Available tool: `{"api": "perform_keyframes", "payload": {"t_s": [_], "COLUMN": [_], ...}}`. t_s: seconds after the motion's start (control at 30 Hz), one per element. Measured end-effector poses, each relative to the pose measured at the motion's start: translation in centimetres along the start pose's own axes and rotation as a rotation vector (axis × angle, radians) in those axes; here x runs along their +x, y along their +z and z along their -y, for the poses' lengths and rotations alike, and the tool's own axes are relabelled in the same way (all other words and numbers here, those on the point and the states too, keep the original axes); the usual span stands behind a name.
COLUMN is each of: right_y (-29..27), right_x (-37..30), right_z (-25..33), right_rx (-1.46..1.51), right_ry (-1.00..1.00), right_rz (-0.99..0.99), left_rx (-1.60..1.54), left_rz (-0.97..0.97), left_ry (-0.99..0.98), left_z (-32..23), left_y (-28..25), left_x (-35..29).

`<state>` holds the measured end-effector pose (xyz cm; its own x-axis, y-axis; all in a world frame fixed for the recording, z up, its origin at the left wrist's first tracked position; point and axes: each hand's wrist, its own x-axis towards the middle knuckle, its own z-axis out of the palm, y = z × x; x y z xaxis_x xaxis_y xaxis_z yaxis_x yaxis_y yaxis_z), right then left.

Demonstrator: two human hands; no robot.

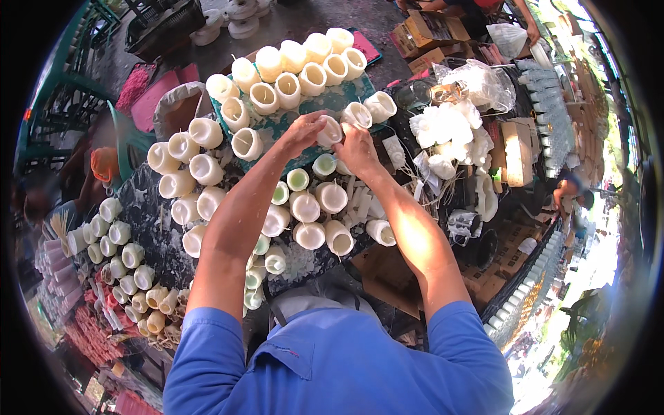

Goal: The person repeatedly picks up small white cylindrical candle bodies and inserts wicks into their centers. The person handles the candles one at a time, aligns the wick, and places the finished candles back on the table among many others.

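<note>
Above the table's middle, my left hand (304, 134) and my right hand (357, 149) grip one white hollow-topped candle (328, 131) from either side. Fingers of both hands are closed round its rim, and it looks tilted toward me. Just beyond, a teal tray (330, 99) carries rows of similar white candles (288, 88) with wicks standing up in them. Below my hands are more candles (305, 206) and a few pale green ones (297, 180). Another cluster of white candles (183, 147) stands left of my left forearm.
White flower-shaped pieces (443, 131) and a clear plastic bag (487, 86) lie to the right. Smaller candles (131, 256) crowd the lower left. An open cardboard box (389, 277) sits near my right elbow. A green chair (128, 138) stands left; another person's hand (532, 33) shows top right.
</note>
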<state>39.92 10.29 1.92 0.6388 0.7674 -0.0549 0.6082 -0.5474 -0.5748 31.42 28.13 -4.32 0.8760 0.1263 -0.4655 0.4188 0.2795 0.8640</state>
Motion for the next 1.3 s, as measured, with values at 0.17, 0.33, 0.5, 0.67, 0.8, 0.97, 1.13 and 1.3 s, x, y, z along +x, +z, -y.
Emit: {"api": "perform_keyframes", "payload": {"t_s": [0.17,0.33,0.5,0.67,0.8,0.97,1.13,1.3], "right_y": [-0.1,-0.3,-0.7,-0.6,-0.2,1.5,2.4,1.1], "right_x": [-0.3,-0.2,-0.3,-0.1,-0.2,-0.3,-0.3,-0.4], "right_z": [-0.2,-0.4,-0.6,-0.9,-2.4,-4.6,-5.5,-3.9], "right_rx": [0.075,0.072,0.124,0.107,0.041,-0.021,-0.121,-0.058], "right_ry": [0.024,-0.005,0.092,0.008,-0.164,-0.291,-0.367,-0.234], "right_rz": [0.006,-0.032,-0.031,-0.121,-0.154,-0.225,-0.280,-0.243], "left_rx": [0.027,-0.059,-0.001,-0.164,-0.144,0.153,0.340,0.440], "left_rz": [-0.061,-0.004,-0.106,-0.108,-0.141,-0.249,-0.272,-0.322], "left_ry": [-0.023,0.006,0.036,0.043,0.011,-0.013,0.041,0.197], "left_z": [0.0,-0.4,-1.0,-1.1,-1.2,-2.3,-2.7,-2.3], "left_y": [-0.5,0.0,1.3,1.6,1.5,1.4,1.1,0.7], "left_x": [-0.8,-0.9,0.3,0.7,0.9,1.2,1.9,2.0]}}
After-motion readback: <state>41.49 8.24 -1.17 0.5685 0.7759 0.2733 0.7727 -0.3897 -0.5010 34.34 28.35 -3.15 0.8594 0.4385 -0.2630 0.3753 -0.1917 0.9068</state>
